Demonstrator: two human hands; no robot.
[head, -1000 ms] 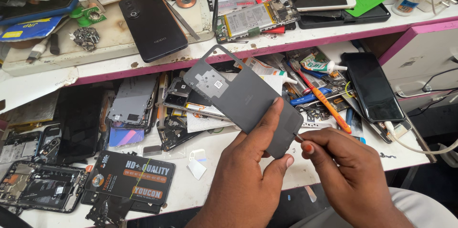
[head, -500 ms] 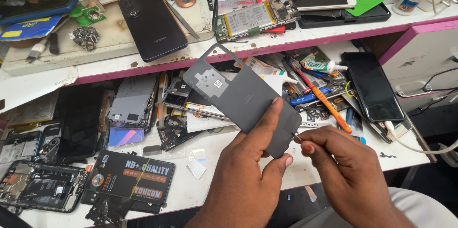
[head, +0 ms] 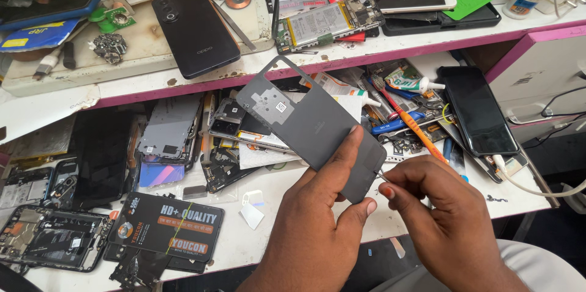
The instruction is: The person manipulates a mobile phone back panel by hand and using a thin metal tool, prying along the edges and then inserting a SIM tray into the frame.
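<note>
Two hands over cluttered bench (head: 390, 222). Left hand (head: 317, 225) grips grey back cover (head: 311, 130), tilted, raised. Right hand (head: 442, 215) pinches thin metal tool (head: 383, 176) at cover's lower edge.

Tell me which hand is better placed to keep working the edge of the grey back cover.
Right, probably. The right hand pinches a thin metal tool with its tip at the lower edge of the grey back cover. The left hand grips the cover, thumb across it.

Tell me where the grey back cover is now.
In the head view, centre: the grey back cover is held up by the left hand, above the white bench.
</note>
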